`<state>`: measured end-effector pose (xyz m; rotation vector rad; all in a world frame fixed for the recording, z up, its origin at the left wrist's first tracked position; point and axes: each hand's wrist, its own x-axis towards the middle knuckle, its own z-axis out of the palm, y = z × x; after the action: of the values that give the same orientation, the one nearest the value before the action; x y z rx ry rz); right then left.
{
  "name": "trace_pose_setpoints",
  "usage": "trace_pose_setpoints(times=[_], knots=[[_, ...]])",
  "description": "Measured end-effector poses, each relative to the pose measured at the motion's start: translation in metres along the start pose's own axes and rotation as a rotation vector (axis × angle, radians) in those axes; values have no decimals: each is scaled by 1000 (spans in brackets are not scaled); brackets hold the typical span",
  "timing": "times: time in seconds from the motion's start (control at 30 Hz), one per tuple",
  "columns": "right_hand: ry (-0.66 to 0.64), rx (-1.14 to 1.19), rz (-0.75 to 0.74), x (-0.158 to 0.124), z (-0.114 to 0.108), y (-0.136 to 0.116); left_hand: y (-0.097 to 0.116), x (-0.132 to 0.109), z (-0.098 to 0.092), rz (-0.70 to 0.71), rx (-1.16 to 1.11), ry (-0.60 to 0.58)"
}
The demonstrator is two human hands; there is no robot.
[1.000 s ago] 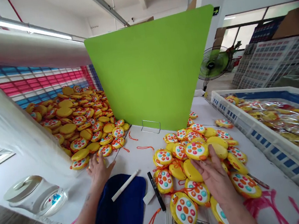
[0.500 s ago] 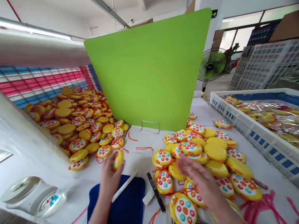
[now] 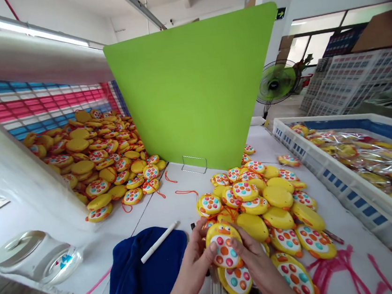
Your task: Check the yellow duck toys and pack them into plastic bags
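Observation:
A yellow duck-shaped button toy (image 3: 225,252), its white face dotted with coloured buttons, is gripped between both my hands. My left hand (image 3: 198,254) closes on its left edge, thumb on the front. On the right edge, my right hand (image 3: 253,253) holds it the same way. Just below it lies another duck toy (image 3: 237,281). A pile of similar toys (image 3: 276,197), some face down, spreads behind and to the right. Left of my hands, a white marker pen (image 3: 160,242) rests on a dark blue cloth (image 3: 150,279).
A large heap of duck toys (image 3: 91,163) fills the left side beside a plastic roll (image 3: 24,162). A green board (image 3: 193,90) stands at the back. At right is a white crate (image 3: 341,182) of bagged toys. A clear jar (image 3: 38,257) lies at front left.
My left hand has moved right from near the heap, bringing a duck toy to my right hand. Both hands now meet on a toy in front of the pile. The view has shifted slightly.

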<state>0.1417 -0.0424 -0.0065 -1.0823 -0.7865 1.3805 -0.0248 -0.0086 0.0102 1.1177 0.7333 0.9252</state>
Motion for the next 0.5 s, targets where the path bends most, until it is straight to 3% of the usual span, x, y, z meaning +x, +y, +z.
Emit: trace_pose_setpoints(times=[0.07, 0.3, 0.43, 0.5], knots=[[-41, -35, 2, -2, 2, -4, -1, 0, 0, -40, -38, -41], [-116, -104, 74, -4, 11, -10, -9, -2, 1, 21, -25, -5], [-60, -171, 31, -4, 8, -9, -8, -5, 6, -27, -140, -102], [-70, -190, 20, -4, 6, -6, -8, -6, 9, -56, -140, -82]])
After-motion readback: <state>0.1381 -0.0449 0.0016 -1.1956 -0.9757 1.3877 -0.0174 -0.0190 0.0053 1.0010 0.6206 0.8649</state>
